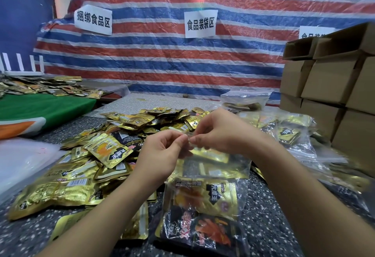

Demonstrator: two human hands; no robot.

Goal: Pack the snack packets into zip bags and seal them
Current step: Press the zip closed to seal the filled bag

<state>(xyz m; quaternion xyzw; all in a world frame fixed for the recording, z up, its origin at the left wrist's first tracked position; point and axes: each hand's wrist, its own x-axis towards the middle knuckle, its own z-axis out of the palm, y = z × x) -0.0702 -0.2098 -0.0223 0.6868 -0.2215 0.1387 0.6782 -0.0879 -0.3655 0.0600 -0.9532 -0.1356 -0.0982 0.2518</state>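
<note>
Head view: the person's left hand (162, 151) and right hand (219, 133) meet fingertip to fingertip at the mouth of a clear zip bag (215, 167), each pinching the top edge between thumb and forefinger, the rest of the fingers curled. The bag hangs from that pinch down and toward the person, its long axis running from the fingertips to the wrists, its mouth lying crosswise between the two hands. The right hand sits slightly higher and farther out; the left is lower and nearer the person. Judgement: the seal must be run sideways along the mouth, so each hand works outward from the meeting point. Gold packets show through the bag, though whether they lie inside or under it cannot be told. A filled bag (205, 212) lies below the wrists, with bold black-and-white characters too warped to read. Loose snack packets (105, 153) are heaped left of the left hand. Behind the hands, paper signs read 捆绑食品区 (93, 20) and 食品装袋区 (200, 24); a third is cut off by cardboard boxes (332, 82) right of the right hand
</note>
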